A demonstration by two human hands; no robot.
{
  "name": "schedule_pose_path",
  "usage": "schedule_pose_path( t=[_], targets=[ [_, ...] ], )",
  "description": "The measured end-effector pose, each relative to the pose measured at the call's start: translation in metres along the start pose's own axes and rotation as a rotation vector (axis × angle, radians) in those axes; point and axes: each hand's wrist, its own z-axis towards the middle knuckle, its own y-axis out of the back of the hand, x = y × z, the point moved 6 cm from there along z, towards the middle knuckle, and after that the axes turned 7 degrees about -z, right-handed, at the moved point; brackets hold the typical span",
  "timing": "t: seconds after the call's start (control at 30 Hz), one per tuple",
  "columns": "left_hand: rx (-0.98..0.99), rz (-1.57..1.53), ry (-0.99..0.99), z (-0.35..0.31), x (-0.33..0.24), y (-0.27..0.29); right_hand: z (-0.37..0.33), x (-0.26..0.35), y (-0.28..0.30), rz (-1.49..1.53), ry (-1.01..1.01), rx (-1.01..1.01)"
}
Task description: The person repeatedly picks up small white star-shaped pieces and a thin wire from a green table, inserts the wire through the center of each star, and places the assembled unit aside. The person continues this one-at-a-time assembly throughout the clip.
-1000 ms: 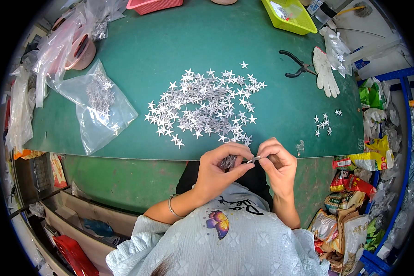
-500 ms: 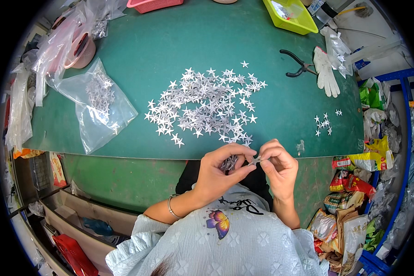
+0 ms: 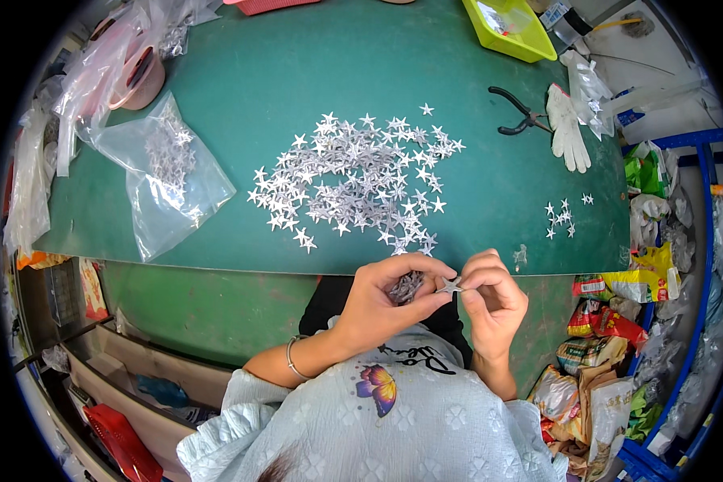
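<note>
Just off the table's near edge, my left hand curls around several grey metal starfish-shaped pieces in its palm. One single starfish piece sticks out at its fingertips. My right hand pinches the other side of that same piece between thumb and forefinger. Beyond both hands, a broad heap of silvery starfish pieces is spread over the green table. A small separate group of starfish pieces lies to the right.
At left lies a clear plastic bag with more pieces, near a pink basket. Black-handled pliers, a white glove and a yellow-green tray are at far right. Packaging bags stack beside a blue rack.
The starfish piece at my fingertips now shows more of its face and arms. My right hand has shifted slightly right; the view has moved a little too.
</note>
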Motion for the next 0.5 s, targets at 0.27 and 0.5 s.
schedule_pose_path(
  t=[0.27, 0.5],
  targets=[
    [-0.018, -0.032, 0.053, -0.0005, 0.0029, 0.0016, -0.0004, 0.003, 0.0009, -0.068, 0.015, -0.008],
    [-0.022, -0.069, 0.114, -0.0011, 0.0051, 0.0027, -0.0005, 0.0027, 0.0009, -0.071, 0.009, -0.017]
  ],
)
